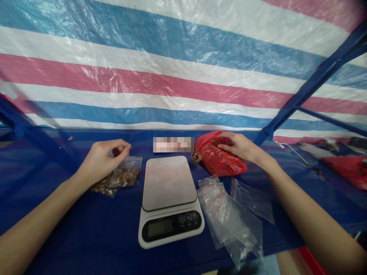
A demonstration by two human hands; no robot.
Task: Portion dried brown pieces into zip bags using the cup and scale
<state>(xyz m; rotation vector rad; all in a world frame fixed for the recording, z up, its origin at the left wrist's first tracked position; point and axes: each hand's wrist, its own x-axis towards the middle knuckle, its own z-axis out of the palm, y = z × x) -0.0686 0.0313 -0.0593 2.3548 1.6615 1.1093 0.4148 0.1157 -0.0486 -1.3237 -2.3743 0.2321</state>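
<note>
My left hand (107,158) is closed, thumb and fingertips pinched together, above two clear zip bags filled with brown nut-like pieces. The upper filled bag (126,176) lies partly over the lower one (104,188). Whatever the pinch holds, if anything, is too small to make out. At the mouth of a red plastic bag (220,162), my right hand (236,145) reaches in, thumb and fingers apart around brown contents. Between my hands lies a white digital kitchen scale (169,185) with a bare plate; its display seems to read zero.
A small clear cup (196,158) of brown pieces stands by the red bag. Several flat zip bags (226,215) lie right of the scale. Behind it is a blurred-out label (173,145). Blue frame bars (304,91) and a striped tarp (160,84) bound the table.
</note>
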